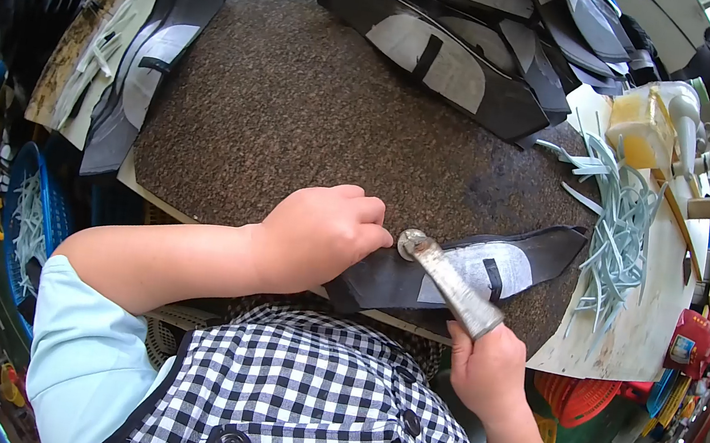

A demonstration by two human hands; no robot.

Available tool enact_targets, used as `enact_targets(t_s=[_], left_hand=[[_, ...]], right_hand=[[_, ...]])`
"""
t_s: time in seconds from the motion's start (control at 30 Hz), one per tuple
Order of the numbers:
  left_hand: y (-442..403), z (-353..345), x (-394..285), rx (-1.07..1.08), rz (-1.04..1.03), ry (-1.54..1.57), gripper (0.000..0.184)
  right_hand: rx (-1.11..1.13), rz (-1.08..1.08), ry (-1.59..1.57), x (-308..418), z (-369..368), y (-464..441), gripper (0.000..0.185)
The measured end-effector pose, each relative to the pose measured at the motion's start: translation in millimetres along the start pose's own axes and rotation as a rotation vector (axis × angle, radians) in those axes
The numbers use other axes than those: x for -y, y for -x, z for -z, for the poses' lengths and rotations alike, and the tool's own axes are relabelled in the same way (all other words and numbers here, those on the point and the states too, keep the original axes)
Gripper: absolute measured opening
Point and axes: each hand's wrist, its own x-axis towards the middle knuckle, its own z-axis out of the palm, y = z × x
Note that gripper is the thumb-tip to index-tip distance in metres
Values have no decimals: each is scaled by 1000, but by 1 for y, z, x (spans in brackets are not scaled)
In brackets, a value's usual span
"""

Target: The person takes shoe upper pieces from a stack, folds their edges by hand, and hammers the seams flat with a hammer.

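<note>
A black leather piece [383, 281], perhaps a shoe upper, lies at the near edge of the dark speckled board [316, 109]. It has a pale grey lining patch and a short black strip. My left hand [326, 234] is closed at its left end, fingers pinched along the upper edge; the fingertips are partly hidden. My right hand [487, 364] grips the handle end of a metal hammer [454, 287]. The hammer's round head is over the piece's upper edge, just right of my left fingertips; whether it touches cannot be made out.
More black pieces are stacked at the back right [449, 55], and others lie at the left [156, 61]. Pale strips [618, 229] are heaped on the right beside a container of yellowish liquid [639, 129]. A blue basket [36, 224] stands low at the left.
</note>
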Motion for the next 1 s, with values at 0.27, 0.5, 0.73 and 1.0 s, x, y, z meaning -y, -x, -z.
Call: enact_targets(t_s=[0.27,0.5,0.73,1.0], left_hand=[[10,-16,-3,-242,222,141,21],[8,-18,-24,-193,213,-112,23],[23,-34,-16,-483,324,156,12],[12,-24,-43,-99,160,-346,15]], right_hand=[[24,62,46,2,7,-10,22],[72,123,66,8,18,-20,22],[58,90,55,2,11,-16,23],[32,130,46,9,9,-17,24]])
